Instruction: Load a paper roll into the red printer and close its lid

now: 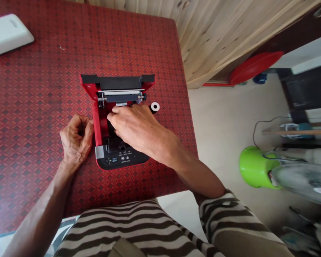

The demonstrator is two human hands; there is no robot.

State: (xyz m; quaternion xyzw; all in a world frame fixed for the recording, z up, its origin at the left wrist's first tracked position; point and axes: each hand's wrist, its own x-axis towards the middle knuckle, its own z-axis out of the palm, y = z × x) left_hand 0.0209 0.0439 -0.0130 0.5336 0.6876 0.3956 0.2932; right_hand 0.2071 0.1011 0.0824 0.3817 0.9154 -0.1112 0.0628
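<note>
A red and black printer (123, 162) lies on the table with its lid (117, 82) raised, showing the roller and the inside. My right hand (135, 125) reaches into it from the right, fingers curled; the fingertips and whatever they grip are hidden. Against the printer's left side rests my left hand (77, 139), closed in a loose fist, with nothing visible in it. Just right of the printer is a small black roll (155, 107) with a white end and a dark centre, partly behind my right hand.
The table (42, 85) has a red diamond pattern, and its right edge drops to a pale floor. A white device (9, 34) sits at the far left. Wood panelling (211, 35) stands behind. On the floor at right are a green bucket (256, 166) and a fan (307, 182).
</note>
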